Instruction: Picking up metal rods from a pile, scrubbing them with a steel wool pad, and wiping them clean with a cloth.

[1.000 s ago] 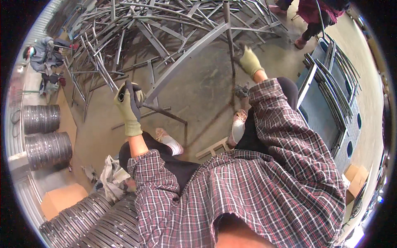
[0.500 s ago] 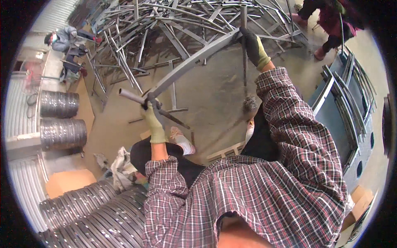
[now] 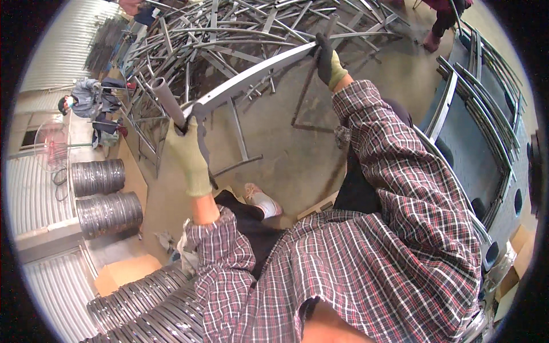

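Moderate, diffuse indoor light, seemingly from above; upward face of the curved metal bar (image 3: 257, 67) catches a pale highlight. Corrugated wall (image 3: 63, 63) brightest on the left, washed out. Small glints off wrapped coils (image 3: 98, 176). Floor (image 3: 274, 171) dull, faint sheen; deep shadow inside the metal heap (image 3: 220, 48). Plaid shirt (image 3: 354, 257) fairly crisp; far seated person (image 3: 94, 97) soft, grainy. Fisheye bends straight edges toward the rim; corners black.
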The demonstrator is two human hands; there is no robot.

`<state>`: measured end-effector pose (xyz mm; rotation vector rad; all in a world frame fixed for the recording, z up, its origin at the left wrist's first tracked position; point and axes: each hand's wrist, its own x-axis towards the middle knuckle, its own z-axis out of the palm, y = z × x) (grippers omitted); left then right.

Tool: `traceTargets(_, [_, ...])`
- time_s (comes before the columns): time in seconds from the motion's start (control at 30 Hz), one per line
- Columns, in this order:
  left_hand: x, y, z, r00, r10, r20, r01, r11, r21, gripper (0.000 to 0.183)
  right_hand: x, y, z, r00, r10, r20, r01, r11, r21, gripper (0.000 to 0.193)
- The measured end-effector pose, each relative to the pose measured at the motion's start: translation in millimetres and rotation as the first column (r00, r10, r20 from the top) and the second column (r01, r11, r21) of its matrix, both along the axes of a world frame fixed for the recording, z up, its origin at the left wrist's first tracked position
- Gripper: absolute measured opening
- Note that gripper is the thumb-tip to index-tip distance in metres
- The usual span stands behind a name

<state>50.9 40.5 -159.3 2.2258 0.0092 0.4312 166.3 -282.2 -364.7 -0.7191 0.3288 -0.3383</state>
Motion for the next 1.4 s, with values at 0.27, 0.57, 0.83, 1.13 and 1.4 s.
traceTargets(0.27, [7.1, -18.2, 14.6, 0.976, -0.080, 0.203, 0.086, 0.996, -0.020, 0.026, -2.7, 3.7, -6.2, 0.993, 0.000, -0.121, -0.009, 0.997, -0.079, 0.037])
traceTargets(0.57, [14.1, 22.2, 8.1, 0.969, 0.147, 0.197, -0.175, 0.976, 0.131, 0.029, -13.6, 30.8, 22.3, 0.992, 0.122, -0.027, -0.124, 0.989, -0.081, 0.037])
traceTargets(0.83, [26.9, 109.0, -35.9, 0.908, 0.309, 0.282, -0.024, 0.712, -0.702, 0.031, -48.6, 50.3, 154.5, 0.922, 0.175, 0.345, 0.165, 0.628, -0.761, 0.039])
traceTargets(1.13, [61.0, 114.9, -128.2, 0.980, 0.167, -0.110, -0.153, 0.270, -0.950, 0.031, -39.0, 75.4, 230.4, 0.835, 0.156, 0.528, 0.455, 0.346, -0.821, 0.033])
traceTargets(1.4, [67.6, 126.1, -148.6, 0.997, 0.055, -0.047, -0.047, 0.004, -0.999, 0.018, -47.7, 118.5, 261.3, 0.762, 0.123, 0.636, 0.434, 0.633, -0.642, 0.020])
